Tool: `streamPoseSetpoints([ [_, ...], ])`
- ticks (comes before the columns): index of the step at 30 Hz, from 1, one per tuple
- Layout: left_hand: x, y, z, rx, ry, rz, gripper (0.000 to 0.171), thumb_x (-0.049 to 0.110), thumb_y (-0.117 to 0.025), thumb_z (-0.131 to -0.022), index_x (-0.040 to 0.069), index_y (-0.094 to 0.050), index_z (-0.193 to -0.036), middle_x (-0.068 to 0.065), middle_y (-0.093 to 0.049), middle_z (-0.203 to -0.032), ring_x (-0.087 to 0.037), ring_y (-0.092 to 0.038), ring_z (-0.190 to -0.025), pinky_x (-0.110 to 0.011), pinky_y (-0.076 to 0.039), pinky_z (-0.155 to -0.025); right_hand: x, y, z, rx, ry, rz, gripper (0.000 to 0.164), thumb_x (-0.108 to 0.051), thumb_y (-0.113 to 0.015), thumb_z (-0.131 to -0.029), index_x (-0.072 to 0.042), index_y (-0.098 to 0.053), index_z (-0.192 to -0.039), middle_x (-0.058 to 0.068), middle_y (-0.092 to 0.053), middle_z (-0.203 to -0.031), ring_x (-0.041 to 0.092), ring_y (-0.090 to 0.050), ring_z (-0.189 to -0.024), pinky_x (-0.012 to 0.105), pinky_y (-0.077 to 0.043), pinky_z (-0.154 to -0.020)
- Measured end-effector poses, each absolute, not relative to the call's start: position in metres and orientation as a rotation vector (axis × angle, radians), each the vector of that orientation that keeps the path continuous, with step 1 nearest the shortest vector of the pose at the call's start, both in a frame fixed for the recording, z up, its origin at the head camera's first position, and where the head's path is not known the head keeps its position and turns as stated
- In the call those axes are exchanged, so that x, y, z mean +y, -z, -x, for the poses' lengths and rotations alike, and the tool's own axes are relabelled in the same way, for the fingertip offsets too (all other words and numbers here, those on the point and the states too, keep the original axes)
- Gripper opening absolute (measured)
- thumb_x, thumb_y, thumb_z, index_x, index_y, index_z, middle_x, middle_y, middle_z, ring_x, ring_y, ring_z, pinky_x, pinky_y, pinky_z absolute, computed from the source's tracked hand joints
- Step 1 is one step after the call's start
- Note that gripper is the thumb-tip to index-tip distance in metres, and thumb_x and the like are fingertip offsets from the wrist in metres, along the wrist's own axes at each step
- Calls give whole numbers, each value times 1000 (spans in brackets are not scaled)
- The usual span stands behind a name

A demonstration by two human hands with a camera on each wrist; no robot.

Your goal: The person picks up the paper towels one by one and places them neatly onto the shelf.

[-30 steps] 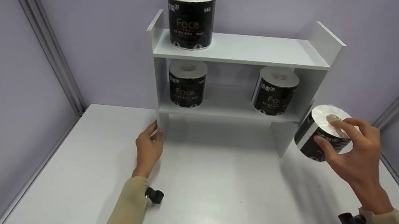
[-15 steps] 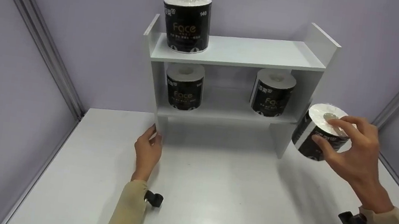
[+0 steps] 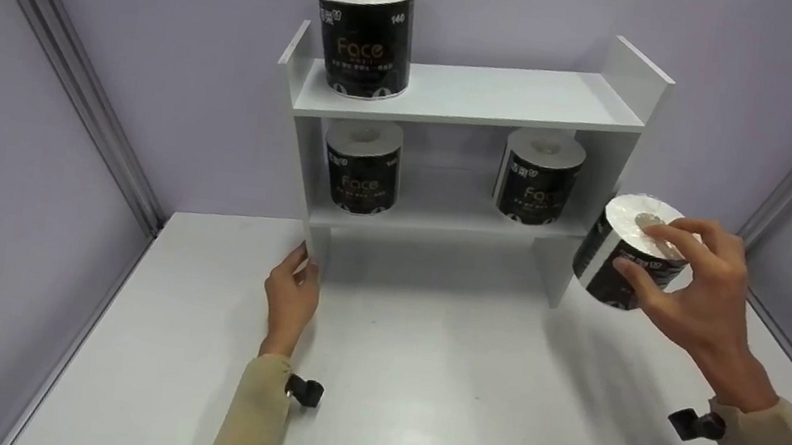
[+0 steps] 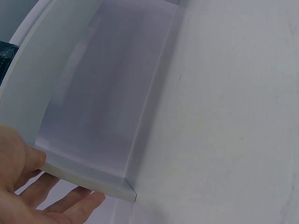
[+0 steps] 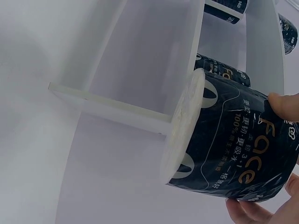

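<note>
In the head view my right hand (image 3: pixel 704 298) holds a toilet roll (image 3: pixel 630 255) with a black "Face" wrapper, thumb on its side and fingers at its top. The roll is tilted, off the table, by the right side of a white shelf unit (image 3: pixel 503 92). My left hand (image 3: pixel 292 300) grips the lower edge of the unit's left side panel. In the left wrist view the thumb lies on the panel's (image 4: pixel 88 179) inner side, the fingers on its outer side. The right wrist view shows the held roll (image 5: pixel 233 144) close up, the fingertips partly hidden behind it.
One similar roll (image 3: pixel 364 41) stands at the top shelf's left end. On the middle shelf stand a left roll (image 3: pixel 362 173) and a right roll (image 3: pixel 539 183). The unit stands on a white table (image 3: pixel 415 376), with a pale wall (image 3: pixel 513 10) behind.
The head view has shifted slightly. Both hands, the held roll and the shelf unit keep nearly the same places relative to one another.
</note>
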State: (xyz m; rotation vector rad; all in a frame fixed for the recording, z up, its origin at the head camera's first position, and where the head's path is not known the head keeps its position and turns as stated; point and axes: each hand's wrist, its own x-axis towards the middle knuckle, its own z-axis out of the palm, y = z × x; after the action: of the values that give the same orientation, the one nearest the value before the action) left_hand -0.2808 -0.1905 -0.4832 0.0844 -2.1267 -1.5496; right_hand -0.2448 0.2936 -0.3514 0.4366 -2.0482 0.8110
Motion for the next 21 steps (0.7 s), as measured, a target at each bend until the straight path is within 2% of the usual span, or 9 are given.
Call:
streamPoseSetpoints([
  [6,-189,483,281,-2131,1554,-99,43,6,-58,-108,-4,-57,-150,-24,-58,-153,-43,-66,-130,-48,-58,-107,290,349,243,-2056,-808,-451,48,-8,-98,-67,-6,-81,-112,21,-67,-112,32,-51,-112,46,-34,-89],
  [14,-190,480,281,-2146,1597,-101,47,10,-56,-110,-4,-51,-154,-25,-55,-156,-44,-65,-132,-50,-58,-107,285,347,244,-2031,-808,-485,48,-6,-99,-66,-5,-81,-111,20,-67,-109,30,-50,-110,46,-34,-90],
  [21,-190,480,280,-2140,1598,-105,46,9,-56,-110,-4,-52,-154,-25,-56,-156,-44,-65,-132,-50,-58,-107,281,345,243,-2031,-809,-484,48,-8,-98,-66,-6,-82,-111,18,-67,-110,28,-49,-111,45,-34,-90],
])
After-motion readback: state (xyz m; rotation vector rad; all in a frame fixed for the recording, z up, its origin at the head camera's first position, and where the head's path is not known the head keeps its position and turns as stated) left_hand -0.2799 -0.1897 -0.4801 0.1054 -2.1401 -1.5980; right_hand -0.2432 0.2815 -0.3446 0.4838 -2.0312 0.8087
